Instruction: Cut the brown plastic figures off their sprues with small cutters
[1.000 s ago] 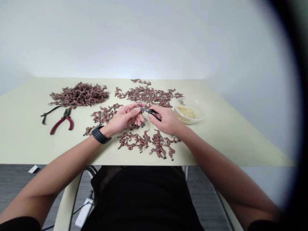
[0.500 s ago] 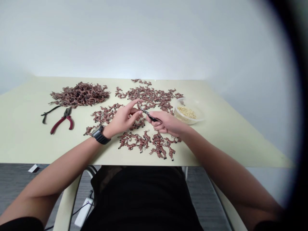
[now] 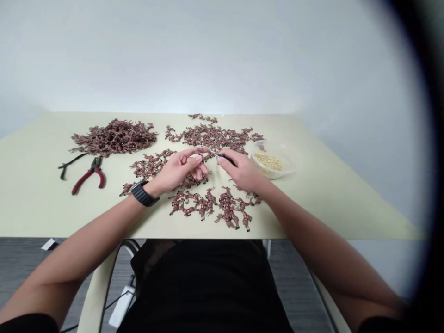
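Observation:
My right hand (image 3: pixel 243 172) is closed around a slim hand tool with black handles (image 3: pixel 226 159) and a thin metal tip; it looks like small pliers. The tip points left and meets the fingertips of my left hand (image 3: pixel 180 169). The left index finger is stretched toward the tip and the thumb lies close below it, with the other fingers curled. Whatever is pinched there is too small to make out. Beneath and around both hands lie many small brown deer figurines (image 3: pixel 227 208), some hidden by the hands.
A heap of brown figurines (image 3: pixel 116 136) stands at the back left. Before it lie red-handled pliers (image 3: pixel 90 175) and a black tool (image 3: pixel 71 163). A clear plastic tub (image 3: pixel 289 159) with small gold pieces (image 3: pixel 268 162) is at the right. More figurines (image 3: pixel 215 136) spread behind the hands.
My right hand has turned over, its back now more upward, and moved slightly up and right with the tool. The left hand's lower fingers have shifted and show more below the thumb.

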Demonstrator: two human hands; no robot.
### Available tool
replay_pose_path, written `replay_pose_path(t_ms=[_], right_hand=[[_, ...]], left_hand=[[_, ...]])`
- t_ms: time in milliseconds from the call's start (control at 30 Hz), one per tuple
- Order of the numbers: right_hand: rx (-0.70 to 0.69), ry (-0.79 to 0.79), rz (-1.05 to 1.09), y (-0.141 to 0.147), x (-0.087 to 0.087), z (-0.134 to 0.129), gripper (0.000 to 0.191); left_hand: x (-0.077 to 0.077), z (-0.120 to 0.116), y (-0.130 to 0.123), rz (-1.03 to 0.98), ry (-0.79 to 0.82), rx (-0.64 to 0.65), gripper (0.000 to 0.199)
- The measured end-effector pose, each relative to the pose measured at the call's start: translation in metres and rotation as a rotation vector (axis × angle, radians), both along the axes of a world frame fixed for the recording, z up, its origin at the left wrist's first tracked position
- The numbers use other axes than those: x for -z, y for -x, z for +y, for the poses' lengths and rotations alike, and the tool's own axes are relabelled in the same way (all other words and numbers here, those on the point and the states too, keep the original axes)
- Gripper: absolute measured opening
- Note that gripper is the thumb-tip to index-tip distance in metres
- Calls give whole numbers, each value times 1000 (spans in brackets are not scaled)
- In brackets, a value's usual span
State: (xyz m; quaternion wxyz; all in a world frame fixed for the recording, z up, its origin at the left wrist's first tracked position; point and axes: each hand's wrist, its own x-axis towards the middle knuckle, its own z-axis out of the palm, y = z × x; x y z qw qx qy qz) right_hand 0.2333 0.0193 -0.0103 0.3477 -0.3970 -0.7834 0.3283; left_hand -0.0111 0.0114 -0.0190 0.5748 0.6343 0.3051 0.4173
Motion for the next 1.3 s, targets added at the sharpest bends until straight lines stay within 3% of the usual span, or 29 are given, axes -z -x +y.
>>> replay_pose_path(t_ms=[100, 500, 867, 1000, 1167, 1233, 1300], right_hand=[[-13, -118, -100, 2, 3, -1, 28], [-74, -120, -119, 4, -2, -7, 27], [-65, -43, -109, 10, -1, -10, 30], [-113, 181, 23, 16, -5, -11, 31], [-299, 831, 193, 10, -13, -7, 33], [-360, 943, 231, 6, -14, -4, 36], [-365, 942, 247, 3, -13, -2, 37]], left_hand=[[3, 1, 0, -90, 73, 36, 54], [2, -1, 0, -125, 142, 57, 51], [-3, -9, -6, 91, -100, -75, 61], [-1, -11, -5, 223, -264, -189, 57], [5, -3, 8, 597, -670, -338, 53], [5, 0, 11, 672, -751, -341, 53], [2, -1, 9, 642, -691, -336, 55]])
